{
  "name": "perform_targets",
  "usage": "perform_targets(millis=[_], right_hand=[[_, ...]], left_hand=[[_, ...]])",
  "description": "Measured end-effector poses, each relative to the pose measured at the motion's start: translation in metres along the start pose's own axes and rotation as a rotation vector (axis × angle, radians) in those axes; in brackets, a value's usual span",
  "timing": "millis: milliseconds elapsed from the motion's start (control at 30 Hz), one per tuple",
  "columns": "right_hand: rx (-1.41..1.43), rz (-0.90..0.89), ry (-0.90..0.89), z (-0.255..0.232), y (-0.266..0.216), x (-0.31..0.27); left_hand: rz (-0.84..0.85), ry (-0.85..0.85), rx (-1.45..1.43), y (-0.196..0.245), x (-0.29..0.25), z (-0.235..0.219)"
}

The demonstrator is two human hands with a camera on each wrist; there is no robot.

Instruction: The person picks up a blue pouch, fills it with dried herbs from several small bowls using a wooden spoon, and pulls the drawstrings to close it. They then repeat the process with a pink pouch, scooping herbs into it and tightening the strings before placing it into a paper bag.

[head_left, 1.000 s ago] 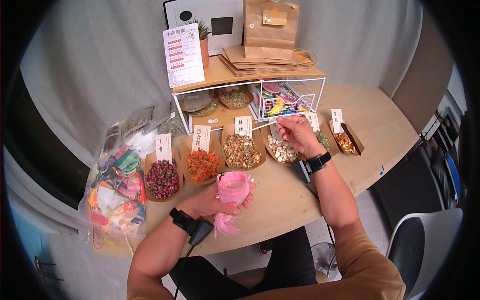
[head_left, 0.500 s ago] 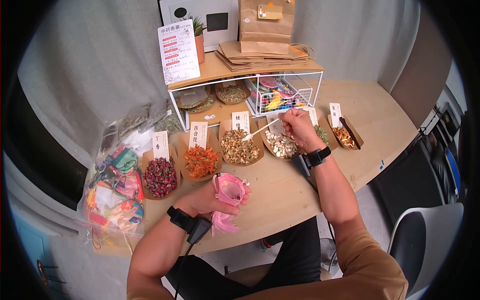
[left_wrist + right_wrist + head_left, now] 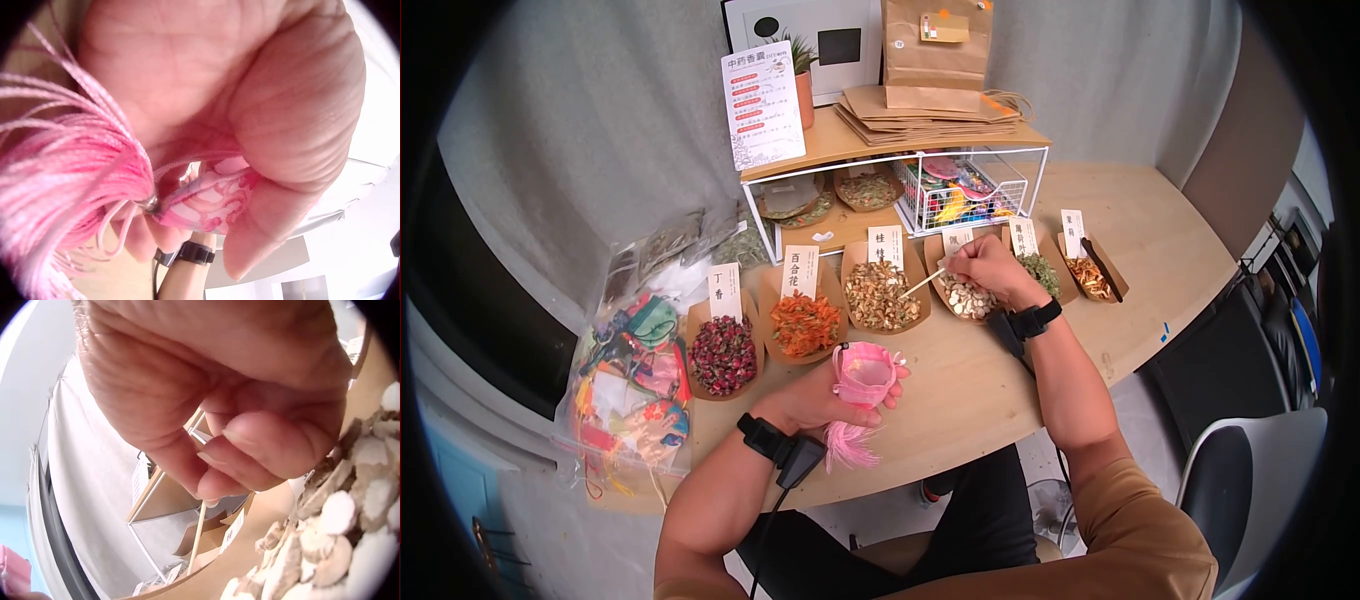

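My left hand [image 3: 825, 400] grips a pink pouch [image 3: 865, 372], its mouth open upward and its tassel [image 3: 850, 445] hanging below. In the left wrist view the thumb presses the patterned cloth [image 3: 209, 203] beside the tassel [image 3: 69, 175]. My right hand [image 3: 997, 270] pinches a thin light stick [image 3: 925, 283] between thumb and fingertips; its lower end is at the tray of chopped brown pieces [image 3: 885, 297]. Below that hand [image 3: 231, 406] lies a tray of whitish slices [image 3: 337, 556], seen in the right wrist view with the stick [image 3: 199, 537].
Trays of dark red buds [image 3: 723, 357], orange petals [image 3: 805, 325], green leaves [image 3: 1037, 272] and brown strips [image 3: 1090, 280] line the table. Behind stands a shelf [image 3: 830, 142] with a wire basket [image 3: 960, 200]. A plastic bag of colourful pouches [image 3: 635, 400] lies at left.
The right hand has come lower and slightly left, and the stick's end has swung down to the chopped pieces. The pouch stays in the left hand, its mouth tilting slightly between frames.
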State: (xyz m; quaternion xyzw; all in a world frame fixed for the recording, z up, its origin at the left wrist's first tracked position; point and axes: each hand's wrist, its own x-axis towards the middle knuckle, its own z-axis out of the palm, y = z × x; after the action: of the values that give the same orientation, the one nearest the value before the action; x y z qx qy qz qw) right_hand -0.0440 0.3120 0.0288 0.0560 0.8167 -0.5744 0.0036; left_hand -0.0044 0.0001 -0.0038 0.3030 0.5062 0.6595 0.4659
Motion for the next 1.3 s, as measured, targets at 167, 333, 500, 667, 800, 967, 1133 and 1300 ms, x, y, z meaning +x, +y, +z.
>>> perform_targets(millis=[167, 333, 500, 667, 800, 967, 1133, 1300], right_hand=[[0.032, 0.035, -0.009, -0.001, 0.003, 0.003], [0.084, 0.050, -0.005, -0.001, 0.004, 0.004], [0.134, 0.072, -0.014, -0.001, 0.004, 0.004], [0.150, 0.063, -0.049, -0.001, 0.007, 0.006], [0.119, 0.083, -0.052, 0.001, 0.004, 0.006], [0.168, 0.093, -0.028, 0.003, 0.002, 0.004], [0.202, 0.098, -0.037, 0.001, 0.003, 0.004], [0.250, 0.112, -0.051, -0.002, 0.008, 0.008]], left_hand=[[0.010, -0.001, -0.005, 0.000, 0.001, 0.001], [0.032, 0.027, 0.003, -0.003, 0.002, -0.001], [0.079, 0.029, 0.022, -0.007, 0.004, -0.004], [0.076, 0.055, 0.002, -0.006, 0.004, -0.003], [0.089, 0.043, -0.009, -0.008, 0.005, -0.005], [0.084, 0.047, -0.046, -0.009, 0.005, -0.005], [0.115, 0.045, -0.034, -0.011, 0.006, -0.007], [0.124, 0.053, -0.062, -0.013, 0.008, -0.010]])
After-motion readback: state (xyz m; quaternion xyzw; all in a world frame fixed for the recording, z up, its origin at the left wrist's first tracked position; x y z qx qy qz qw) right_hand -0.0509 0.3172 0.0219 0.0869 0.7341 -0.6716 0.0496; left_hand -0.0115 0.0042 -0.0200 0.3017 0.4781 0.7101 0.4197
